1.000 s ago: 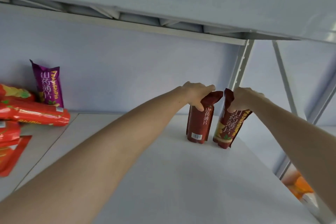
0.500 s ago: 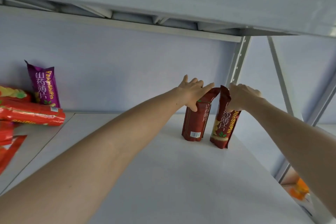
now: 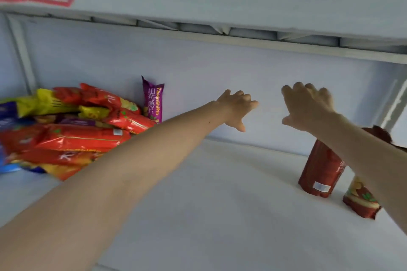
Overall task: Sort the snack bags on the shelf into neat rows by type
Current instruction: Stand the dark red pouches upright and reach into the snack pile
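Both hands are empty and spread: the left hand [image 3: 236, 109] reaches out over the middle of the shelf [image 3: 220, 193] with fingers fanned and thumb hanging down, and the right hand [image 3: 307, 106] hovers beside it, palm turned away, fingers loosely apart. Neither touches a bag. Both forearms are stretched long from the lower edge of the view, the left crossing in front of the snack pile, the right passing over the two dark red bags.

Those two dark red bags stand upright near the right end of the shelf, just beside each other: the nearer-to-centre dark red bag [image 3: 320, 168] shows its barcode side, while the second dark red bag [image 3: 361, 200] shows its printed front and is partly hidden by the right forearm. Standing side by side, they read as the start of a row of one type, kept at the end so the middle stays free for further rows.

At the left, a loose pile of red and yellow bags [image 3: 72, 134] lies flat and overlapping, clearly unsorted. A purple bag [image 3: 153, 99] stands upright against the back wall just right of the pile; propped there, it seems set apart from the heap.

With the open hands aimed leftward, the next pick likely comes from that pile or the purple bag.
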